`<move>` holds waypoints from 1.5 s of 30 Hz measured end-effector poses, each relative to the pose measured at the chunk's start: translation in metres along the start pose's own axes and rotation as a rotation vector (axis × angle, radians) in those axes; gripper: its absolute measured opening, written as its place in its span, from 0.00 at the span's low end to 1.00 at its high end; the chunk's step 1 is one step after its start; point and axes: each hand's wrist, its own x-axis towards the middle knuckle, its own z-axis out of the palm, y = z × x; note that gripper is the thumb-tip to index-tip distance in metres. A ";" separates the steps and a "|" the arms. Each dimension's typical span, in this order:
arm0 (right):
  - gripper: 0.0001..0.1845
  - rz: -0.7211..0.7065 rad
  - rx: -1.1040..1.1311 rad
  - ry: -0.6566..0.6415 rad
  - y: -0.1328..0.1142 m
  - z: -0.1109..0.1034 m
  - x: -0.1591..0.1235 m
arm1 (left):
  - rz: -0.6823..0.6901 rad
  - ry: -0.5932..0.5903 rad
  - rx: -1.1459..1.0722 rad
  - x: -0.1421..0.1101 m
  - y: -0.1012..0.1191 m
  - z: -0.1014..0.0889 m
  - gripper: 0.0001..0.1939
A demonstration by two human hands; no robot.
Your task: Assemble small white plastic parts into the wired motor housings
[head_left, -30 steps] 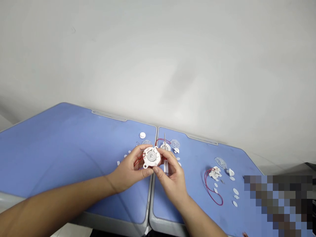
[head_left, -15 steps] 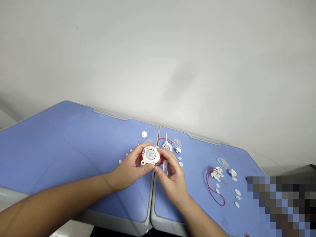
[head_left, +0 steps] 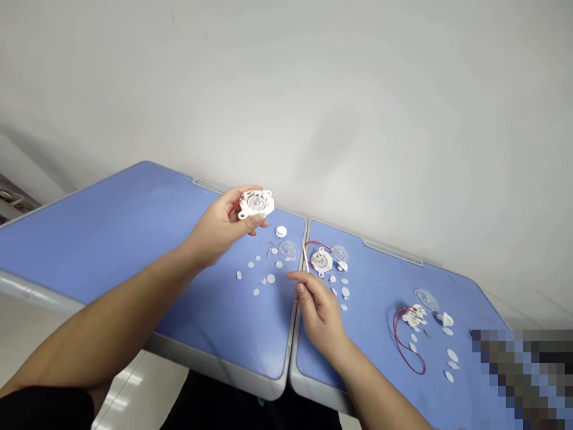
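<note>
My left hand [head_left: 215, 230] is closed on a white plastic housing [head_left: 256, 204], raised above the far part of the left table. The housing has a clear round centre, two eyelets and a red wire at its left side. My right hand [head_left: 323, 313] is closed round a screwdriver [head_left: 305, 260] over the seam between the tables; its thin shaft points up and its handle is hidden in my fingers. Just beyond, a second white housing [head_left: 321, 261] with a red wire lies on the right table. A clear plastic cover [head_left: 288, 249] rests on the left table.
Small white pieces [head_left: 271, 279] are scattered on the left table [head_left: 134, 239]. Farther right lie another white assembly [head_left: 415, 316] with a looped red wire [head_left: 396, 337], a clear cover [head_left: 426, 300] and several white discs [head_left: 452, 355]. A wall rises behind the tables.
My hands have moved apart. The left has lifted the housing up and away to the left; the right has let go of the housing's edge and keeps the screwdriver. The view has shifted.
</note>
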 end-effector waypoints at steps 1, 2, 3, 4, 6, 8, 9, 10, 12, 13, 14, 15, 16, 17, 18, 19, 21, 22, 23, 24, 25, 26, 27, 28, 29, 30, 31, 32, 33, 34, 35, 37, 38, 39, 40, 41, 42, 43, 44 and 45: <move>0.15 -0.014 -0.024 -0.045 0.000 0.004 0.000 | 0.014 0.010 0.023 0.001 0.001 -0.002 0.28; 0.17 -0.027 -0.059 -0.076 -0.002 0.008 0.003 | 0.028 0.016 0.041 0.001 0.002 -0.003 0.28; 0.17 -0.040 -0.105 -0.094 -0.003 0.012 0.006 | 0.036 0.018 0.054 0.001 0.003 -0.004 0.27; 0.17 -0.048 -0.160 -0.110 -0.005 0.016 0.012 | 0.039 0.020 0.062 0.001 0.003 -0.004 0.27; 0.14 -0.066 -0.265 -0.166 -0.010 0.026 0.027 | 0.042 0.024 0.053 0.000 0.004 -0.004 0.27; 0.10 -0.054 -0.362 -0.253 -0.014 0.038 0.043 | 0.046 0.023 0.025 0.000 0.004 -0.004 0.27; 0.10 -0.053 -0.393 -0.297 -0.015 0.045 0.050 | 0.048 0.020 0.010 -0.001 0.004 -0.004 0.27; 0.11 -0.056 -0.409 -0.322 -0.016 0.051 0.055 | 0.047 0.016 -0.002 -0.001 0.003 -0.004 0.27; 0.12 -0.061 -0.429 -0.353 -0.017 0.063 0.062 | 0.038 0.008 -0.017 -0.001 0.003 -0.004 0.28; 0.12 -0.063 -0.435 -0.358 -0.017 0.067 0.064 | 0.032 0.007 -0.024 -0.001 0.004 -0.004 0.28; 0.13 -0.064 -0.441 -0.362 -0.017 0.070 0.065 | 0.026 0.006 -0.031 -0.001 0.004 -0.003 0.28; 0.13 -0.064 -0.446 -0.366 -0.017 0.072 0.065 | 0.021 0.005 -0.038 -0.001 0.004 -0.003 0.28; 0.13 -0.065 -0.450 -0.368 -0.017 0.073 0.065 | 0.017 0.006 -0.045 -0.001 0.005 -0.003 0.28; 0.13 -0.066 -0.453 -0.371 -0.017 0.073 0.065 | 0.014 0.009 -0.050 -0.001 0.005 -0.003 0.27; 0.13 -0.066 -0.455 -0.374 -0.017 0.073 0.066 | 0.012 0.013 -0.054 -0.001 0.006 -0.003 0.27; 0.12 -0.066 -0.456 -0.375 -0.018 0.073 0.066 | 0.011 0.016 -0.058 -0.001 0.006 -0.003 0.27; 0.12 -0.063 -0.458 -0.373 -0.018 0.073 0.066 | 0.007 0.015 -0.064 0.000 0.005 -0.003 0.27; 0.11 -0.061 -0.458 -0.371 -0.018 0.073 0.066 | 0.005 0.013 -0.065 0.000 0.005 -0.003 0.27; 0.11 -0.060 -0.459 -0.367 -0.018 0.074 0.066 | 0.003 0.012 -0.063 0.000 0.004 -0.003 0.27; 0.11 -0.060 -0.459 -0.363 -0.018 0.075 0.065 | 0.000 0.013 -0.061 0.000 0.004 -0.003 0.27; 0.10 -0.060 -0.459 -0.360 -0.018 0.076 0.065 | -0.002 0.016 -0.059 0.001 0.003 -0.003 0.27; 0.10 -0.060 -0.459 -0.357 -0.018 0.077 0.065 | -0.003 0.021 -0.058 0.001 0.002 -0.003 0.27; 0.09 -0.062 -0.458 -0.354 -0.018 0.078 0.065 | -0.004 0.025 -0.058 0.002 0.002 -0.004 0.27; 0.09 -0.064 -0.456 -0.352 -0.018 0.079 0.065 | -0.004 0.027 -0.058 0.002 0.001 -0.004 0.27; 0.09 -0.066 -0.453 -0.349 -0.018 0.078 0.065 | -0.002 0.027 -0.058 0.002 0.001 -0.004 0.27; 0.09 -0.068 -0.451 -0.345 -0.018 0.077 0.065 | -0.001 0.025 -0.058 0.003 0.000 -0.004 0.27; 0.10 -0.072 -0.450 -0.340 -0.019 0.073 0.065 | 0.001 0.025 -0.058 0.003 -0.001 -0.004 0.27; 0.10 -0.073 -0.446 -0.331 -0.019 0.068 0.064 | 0.001 0.027 -0.057 0.003 -0.002 -0.003 0.27; 0.11 -0.070 -0.436 -0.318 -0.019 0.061 0.063 | -0.003 0.032 -0.056 0.003 -0.003 -0.003 0.27; 0.11 -0.064 -0.425 -0.304 -0.019 0.053 0.061 | -0.010 0.037 -0.054 0.003 -0.004 -0.002 0.27; 0.11 -0.046 -0.381 -0.279 -0.019 0.043 0.059 | -0.023 0.040 -0.049 0.003 -0.004 -0.001 0.27; 0.09 0.008 -0.292 -0.237 -0.019 0.022 0.052 | -0.049 0.031 -0.040 0.001 -0.006 0.002 0.27; 0.08 0.029 -0.240 -0.208 -0.019 0.012 0.049 | -0.060 0.019 -0.035 0.000 -0.007 0.004 0.27; 0.08 0.045 -0.185 -0.175 -0.020 0.003 0.045 | -0.071 0.008 -0.031 -0.001 -0.008 0.007 0.27; 0.07 0.058 -0.134 -0.137 -0.022 -0.005 0.043 | -0.081 -0.004 -0.027 -0.002 -0.009 0.009 0.27; 0.07 0.068 -0.089 -0.093 -0.024 -0.012 0.040 | -0.090 -0.018 -0.023 -0.004 -0.010 0.011 0.27; 0.06 0.072 -0.054 -0.053 -0.027 -0.018 0.039 | -0.101 -0.035 -0.018 -0.006 -0.010 0.014 0.27; 0.06 0.068 -0.031 -0.018 -0.029 -0.022 0.038 | -0.112 -0.055 -0.012 -0.008 -0.011 0.016 0.27; 0.06 0.059 -0.019 0.012 -0.030 -0.025 0.037 | -0.120 -0.074 -0.006 -0.010 -0.012 0.018 0.28; 0.06 0.050 -0.019 0.033 -0.030 -0.028 0.036 | -0.126 -0.090 0.001 -0.011 -0.013 0.019 0.28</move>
